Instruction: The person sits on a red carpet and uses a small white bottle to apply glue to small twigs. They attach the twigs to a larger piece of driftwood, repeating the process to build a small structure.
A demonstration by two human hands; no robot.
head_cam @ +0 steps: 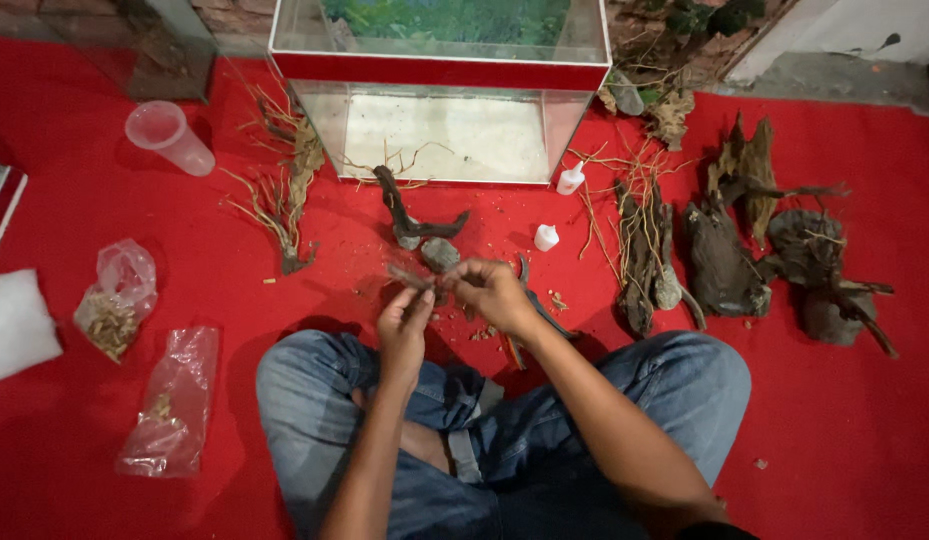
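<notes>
Legs: the person is sitting cross-legged in jeans [504, 440] on the red carpet [844, 430].
Left hand [404, 325]: fingers are pinching a small wood piece [409, 277], held just above the carpet.
Right hand [492, 292]: fingers are clenching around the same piece's other end (what else they hold is hidden).
Beyond hands: a driftwood-and-stone piece [416, 225] is lying near two white glue bottles [547, 237].
Far: a glass aquarium [444, 70] is standing behind.

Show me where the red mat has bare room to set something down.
Bare red mat lies beyond the right knee, below the dark driftwood pieces. Another patch sits between the plastic cup and twig bundle. Crowded: around both hands and before the glass tank.
</notes>
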